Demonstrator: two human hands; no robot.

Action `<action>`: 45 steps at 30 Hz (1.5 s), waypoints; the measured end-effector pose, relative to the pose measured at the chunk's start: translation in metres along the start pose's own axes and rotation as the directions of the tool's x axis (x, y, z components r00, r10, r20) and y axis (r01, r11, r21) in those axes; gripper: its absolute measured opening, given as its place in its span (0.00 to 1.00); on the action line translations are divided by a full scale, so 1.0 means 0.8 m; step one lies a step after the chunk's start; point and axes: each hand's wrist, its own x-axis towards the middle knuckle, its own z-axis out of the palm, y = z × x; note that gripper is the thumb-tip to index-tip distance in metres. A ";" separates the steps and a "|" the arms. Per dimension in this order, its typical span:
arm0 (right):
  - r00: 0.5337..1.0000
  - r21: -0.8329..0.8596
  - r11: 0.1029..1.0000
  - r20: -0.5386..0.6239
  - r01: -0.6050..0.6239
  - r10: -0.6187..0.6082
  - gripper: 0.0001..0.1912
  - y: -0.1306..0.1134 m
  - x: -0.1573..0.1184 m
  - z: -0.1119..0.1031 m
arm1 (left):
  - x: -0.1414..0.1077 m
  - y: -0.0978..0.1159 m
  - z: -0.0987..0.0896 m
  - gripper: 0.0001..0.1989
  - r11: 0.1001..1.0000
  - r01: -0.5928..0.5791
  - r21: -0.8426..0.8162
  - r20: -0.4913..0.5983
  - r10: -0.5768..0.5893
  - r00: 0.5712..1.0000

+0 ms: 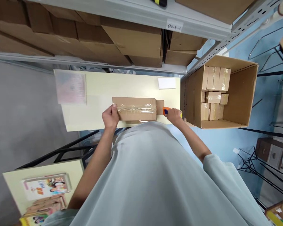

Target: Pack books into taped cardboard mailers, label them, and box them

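A long brown cardboard box (136,110) with clear tape along its top lies on the pale yellow table (101,84). My left hand (110,116) grips its left end, thumb on top. At the box's right end a cardboard flap (160,107) sticks out. Just right of that flap, my right hand (174,116) is closed around an orange and blue tape dispenser (165,111), with a bit of yellow showing past the fingers. The dispenser's far side is hidden by the hand.
Right of the table stands a large open carton (241,94) holding several small taped boxes (213,97). A metal shelf (141,12) with cardboard boxes runs above. A white paper (167,83) and a pinkish sheet (70,87) lie on the table. Lower left, another table (14,179) bears books.
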 end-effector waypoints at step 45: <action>0.314 0.057 0.821 -0.937 0.568 -0.152 0.29 -0.188 -0.014 -0.353 | 0.075 0.019 -0.112 0.27 0.907 -0.404 -0.124 -0.098 0.393 0.914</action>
